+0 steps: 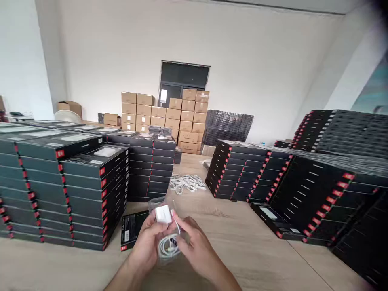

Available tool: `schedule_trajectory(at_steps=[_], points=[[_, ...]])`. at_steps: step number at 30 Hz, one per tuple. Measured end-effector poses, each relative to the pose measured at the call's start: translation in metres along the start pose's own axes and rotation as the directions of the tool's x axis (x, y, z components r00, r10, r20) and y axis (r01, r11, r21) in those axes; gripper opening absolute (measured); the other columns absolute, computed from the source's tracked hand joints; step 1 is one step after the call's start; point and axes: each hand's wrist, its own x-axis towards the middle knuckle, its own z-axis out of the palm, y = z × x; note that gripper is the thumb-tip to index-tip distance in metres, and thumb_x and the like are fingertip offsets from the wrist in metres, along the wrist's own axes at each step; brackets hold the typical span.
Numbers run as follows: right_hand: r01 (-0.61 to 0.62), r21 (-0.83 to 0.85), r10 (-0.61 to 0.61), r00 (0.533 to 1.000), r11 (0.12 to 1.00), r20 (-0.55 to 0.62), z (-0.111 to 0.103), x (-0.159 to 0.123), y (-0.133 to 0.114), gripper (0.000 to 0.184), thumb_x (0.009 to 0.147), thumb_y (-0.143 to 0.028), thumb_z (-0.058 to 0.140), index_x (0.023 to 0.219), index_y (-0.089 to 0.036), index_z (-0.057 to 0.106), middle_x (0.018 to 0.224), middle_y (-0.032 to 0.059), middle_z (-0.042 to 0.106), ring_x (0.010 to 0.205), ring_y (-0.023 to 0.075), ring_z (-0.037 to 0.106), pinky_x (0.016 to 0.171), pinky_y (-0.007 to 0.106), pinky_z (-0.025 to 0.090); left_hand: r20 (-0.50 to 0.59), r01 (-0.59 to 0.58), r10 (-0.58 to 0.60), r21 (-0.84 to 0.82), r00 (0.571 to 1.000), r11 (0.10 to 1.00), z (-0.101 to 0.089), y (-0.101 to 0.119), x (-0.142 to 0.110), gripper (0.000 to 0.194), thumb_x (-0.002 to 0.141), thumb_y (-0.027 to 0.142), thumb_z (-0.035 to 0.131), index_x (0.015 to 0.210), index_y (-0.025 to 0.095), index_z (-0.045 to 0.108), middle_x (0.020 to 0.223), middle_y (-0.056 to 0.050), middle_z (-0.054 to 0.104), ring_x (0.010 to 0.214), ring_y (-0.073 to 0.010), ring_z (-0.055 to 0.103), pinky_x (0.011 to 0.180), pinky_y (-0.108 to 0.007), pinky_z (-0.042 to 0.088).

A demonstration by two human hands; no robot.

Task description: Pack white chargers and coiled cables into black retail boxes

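Low over the table, my left hand (146, 243) is closed around a white adapter block (163, 213) with faint print on its face. Clear plastic bag (154, 201) film shows behind the block. Just to the right, my right hand (196, 247) pinches a thin white cable end (176, 221), its fingertips close to the block. Between and below both hands hangs a coiled white cable (165, 249) in clear plastic. Left of my left hand, a flat black box (131, 228) with a red corner label lies on the table, partly hidden by the hand.
Tall stacks of black boxes (85, 202) stand on the left, with more stacked boxes (315, 190) on the right. A pile of white cables (188, 183) lies ahead on the wooden table (230, 242). Brown cartons (172, 117) are piled near the back wall.
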Motion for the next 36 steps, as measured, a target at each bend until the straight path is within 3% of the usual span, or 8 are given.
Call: schedule_trajectory(at_steps=[3,5,8,10,15,21,28,36], points=[[0.071,0.026,-0.068,0.994,0.997,-0.086,0.014,0.001,-0.001,0.065,0.083,-0.009,0.041,0.144,-0.03,0.038,0.101,0.0044,0.06,0.095,0.0192,0.059,0.088,0.032,0.048,0.0,0.009,-0.009,-0.025,1.0,1.0,0.001,0.0,-0.001,0.04,0.062,0.008,0.073,0.1,0.017,0.064,0.092,-0.007,0.075,0.085,-0.0212,0.071,0.078,-0.032,0.052],[0.095,0.05,-0.087,0.987,0.994,-0.138,0.018,0.001,-0.001,0.064,0.085,-0.01,0.038,0.146,-0.03,0.035,0.104,0.0049,0.061,0.096,0.019,0.06,0.088,0.032,0.048,0.065,0.024,-0.023,-0.011,0.998,1.0,0.003,0.001,-0.003,0.039,0.064,0.01,0.073,0.102,0.018,0.064,0.092,-0.007,0.074,0.087,-0.0218,0.07,0.08,-0.034,0.052],[0.072,0.12,-0.05,0.982,0.99,-0.18,0.013,0.002,0.001,0.06,0.089,-0.014,0.035,0.146,-0.03,0.034,0.11,0.005,0.062,0.101,0.0195,0.06,0.091,0.032,0.047,0.208,0.047,-0.053,0.035,0.977,0.998,0.005,0.001,-0.007,0.049,0.065,0.009,0.072,0.111,0.021,0.063,0.098,-0.007,0.073,0.092,-0.0234,0.067,0.083,-0.035,0.05],[0.042,0.213,-0.012,0.99,0.976,-0.141,0.005,0.003,0.002,0.056,0.091,-0.016,0.033,0.144,-0.031,0.038,0.117,0.0043,0.062,0.108,0.0195,0.058,0.096,0.032,0.046,0.233,0.057,-0.066,0.043,0.97,0.997,0.006,0.001,-0.008,0.054,0.063,0.006,0.071,0.115,0.021,0.063,0.101,-0.008,0.072,0.093,-0.0236,0.066,0.082,-0.035,0.049],[-0.008,0.366,0.03,0.998,0.93,-0.052,-0.005,0.005,0.005,0.045,0.095,-0.025,0.036,0.139,-0.027,0.047,0.123,0.0052,0.064,0.112,0.0203,0.059,0.099,0.034,0.045,0.223,0.065,-0.07,0.027,0.972,0.998,0.006,0.0,-0.007,0.057,0.06,0.004,0.067,0.115,0.02,0.063,0.098,-0.009,0.072,0.094,-0.0247,0.065,0.081,-0.036,0.048],[0.008,0.15,0.025,0.975,0.989,-0.219,0.015,0.006,0.004,0.046,0.094,-0.031,0.041,0.139,-0.028,0.047,0.1,0.0069,0.069,0.09,0.0208,0.065,0.084,0.031,0.051,0.134,0.045,-0.048,0.026,0.99,0.999,0.003,-0.004,-0.006,0.055,0.06,0.004,0.065,0.114,0.019,0.064,0.098,-0.009,0.073,0.095,-0.0248,0.066,0.081,-0.034,0.049],[-0.05,0.43,0.104,0.989,0.901,-0.102,0.009,0.006,-0.002,0.045,0.096,-0.039,0.041,0.138,-0.026,0.049,0.132,0.006,0.061,0.122,0.0231,0.055,0.105,0.038,0.042,0.078,0.109,-0.109,-0.002,0.991,0.994,-0.001,-0.003,-0.003,0.057,0.06,0.005,0.063,0.116,0.016,0.062,0.093,-0.009,0.075,0.083,-0.025,0.069,0.074,-0.036,0.051],[0.06,0.215,-0.023,0.985,0.975,-0.172,0.01,0.006,0.007,0.044,0.095,-0.027,0.042,0.139,-0.026,0.048,0.124,0.0057,0.067,0.108,0.0199,0.064,0.096,0.032,0.049,0.088,0.135,-0.133,-0.013,0.987,0.991,0.0,-0.003,-0.004,0.058,0.059,0.002,0.062,0.116,0.014,0.062,0.093,-0.01,0.076,0.083,-0.025,0.069,0.075,-0.036,0.051]])
